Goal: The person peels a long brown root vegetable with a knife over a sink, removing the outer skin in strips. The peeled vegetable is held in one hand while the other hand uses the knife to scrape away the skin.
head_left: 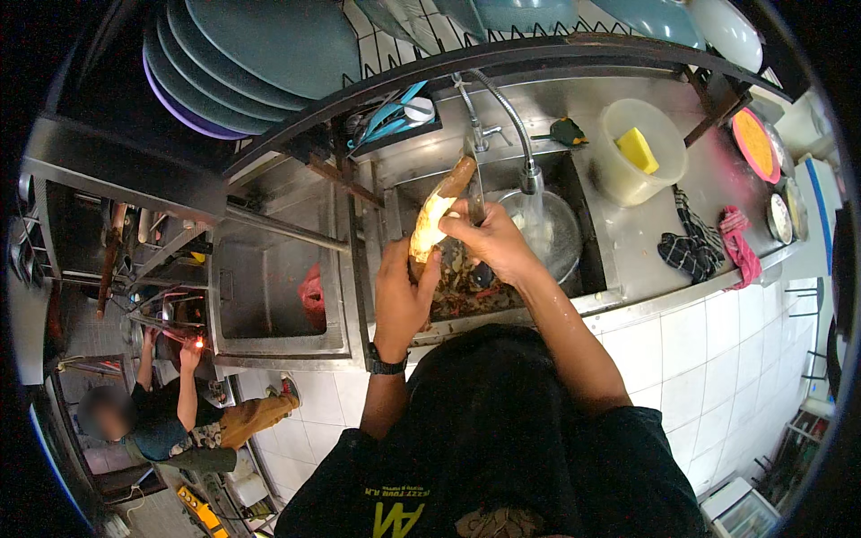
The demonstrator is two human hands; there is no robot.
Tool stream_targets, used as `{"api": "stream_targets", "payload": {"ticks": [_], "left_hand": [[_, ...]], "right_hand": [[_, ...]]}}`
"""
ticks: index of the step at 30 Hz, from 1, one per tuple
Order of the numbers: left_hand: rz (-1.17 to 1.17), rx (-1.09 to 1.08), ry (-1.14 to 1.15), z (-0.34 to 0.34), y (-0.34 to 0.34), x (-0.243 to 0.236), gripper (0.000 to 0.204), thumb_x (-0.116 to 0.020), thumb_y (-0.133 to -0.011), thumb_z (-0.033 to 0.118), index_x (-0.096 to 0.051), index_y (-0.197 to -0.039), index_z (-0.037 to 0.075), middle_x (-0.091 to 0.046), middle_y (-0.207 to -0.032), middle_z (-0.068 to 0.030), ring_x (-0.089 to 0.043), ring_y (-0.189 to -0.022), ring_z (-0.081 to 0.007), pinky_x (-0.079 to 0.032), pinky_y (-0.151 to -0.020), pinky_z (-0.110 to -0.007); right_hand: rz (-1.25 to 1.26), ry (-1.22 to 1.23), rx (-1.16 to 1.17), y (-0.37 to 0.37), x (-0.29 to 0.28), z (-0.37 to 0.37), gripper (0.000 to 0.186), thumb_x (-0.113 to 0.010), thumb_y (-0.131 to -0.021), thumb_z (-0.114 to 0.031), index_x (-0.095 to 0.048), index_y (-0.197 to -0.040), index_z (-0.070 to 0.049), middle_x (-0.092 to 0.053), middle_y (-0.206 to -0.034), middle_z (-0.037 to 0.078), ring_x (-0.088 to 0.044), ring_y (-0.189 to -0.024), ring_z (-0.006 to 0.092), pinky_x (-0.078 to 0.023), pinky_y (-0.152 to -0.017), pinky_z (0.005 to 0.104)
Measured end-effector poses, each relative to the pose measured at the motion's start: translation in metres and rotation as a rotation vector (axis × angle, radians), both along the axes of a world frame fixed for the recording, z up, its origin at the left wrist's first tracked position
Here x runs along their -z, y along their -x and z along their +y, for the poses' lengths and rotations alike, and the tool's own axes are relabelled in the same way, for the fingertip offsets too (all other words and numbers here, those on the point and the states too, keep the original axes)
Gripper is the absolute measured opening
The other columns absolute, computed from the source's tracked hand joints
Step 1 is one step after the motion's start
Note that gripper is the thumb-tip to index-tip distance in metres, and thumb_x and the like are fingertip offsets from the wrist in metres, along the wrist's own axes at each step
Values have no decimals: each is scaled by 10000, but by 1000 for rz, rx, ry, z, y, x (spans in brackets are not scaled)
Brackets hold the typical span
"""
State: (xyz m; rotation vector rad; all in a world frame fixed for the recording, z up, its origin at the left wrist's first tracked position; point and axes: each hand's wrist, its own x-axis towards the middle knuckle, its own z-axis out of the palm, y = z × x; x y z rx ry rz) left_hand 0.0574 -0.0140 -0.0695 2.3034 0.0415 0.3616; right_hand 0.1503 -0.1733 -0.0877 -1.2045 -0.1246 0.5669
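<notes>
Over the sink (pixel 587 255), my left hand (pixel 402 285) is closed round the lower end of a long root vegetable (pixel 437 211), tilted up to the right. Its brown skin remains at the top end; pale yellowish flesh shows along the middle. My right hand (pixel 495 240) grips a knife (pixel 474 179) whose blade points up beside the root; the handle is mostly hidden by my fingers. The right thumb lies against the root. Brown peelings (pixel 457 291) lie in the sink below my hands. Beside them, tap water runs into a round metal bowl (pixel 560 247).
A flexible tap (pixel 531 175) hangs over the bowl. To the right stand a translucent tub (pixel 619 170) with a yellow sponge (pixel 637 150) and some cloths (pixel 695 242). A plate rack (pixel 538 49) spans above. At far left another person (pixel 179 421) works near a flame.
</notes>
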Motion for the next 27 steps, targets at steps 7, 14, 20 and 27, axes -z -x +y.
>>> {"api": "stream_targets", "payload": {"ticks": [7, 14, 20, 27], "left_hand": [[29, 36, 65, -3, 1, -9, 267, -690, -976, 194, -602, -1049, -48, -643, -905, -229, -654, -837, -393, -498, -727, -442], [120, -39, 288, -11, 2, 1, 274, -680, -991, 197, -598, -1062, -54, -643, -896, -210, -638, -793, -346, -494, -715, -421], [59, -81, 290, -11, 0, 4, 259, -666, -1009, 194, -601, -1090, -43, -625, -896, -173, -629, -826, -310, -495, -748, -416], [-28, -47, 132, -7, 1, 12, 286, -639, -1040, 236, -599, -1138, -29, -621, -907, -141, -645, -852, -257, -508, -745, -405]], "right_hand": [[-49, 30, 107, 12, 0, 13, 201, -706, -889, -153, -732, -1026, -7, -686, -794, 1, -574, -626, 52, -441, -528, 245], [-248, 28, 210, 9, 23, 20, 198, -700, -899, -139, -742, -1016, 16, -736, -860, 39, -607, -662, 51, -475, -593, 247], [69, -52, 1, 9, -18, -3, 323, -782, -928, -285, -710, -1049, 6, -710, -825, 44, -452, -471, 32, -311, -410, 229], [0, 3, -20, 9, -7, -5, 317, -811, -911, -262, -743, -1080, -3, -700, -798, 21, -517, -552, 45, -357, -443, 239]]}}
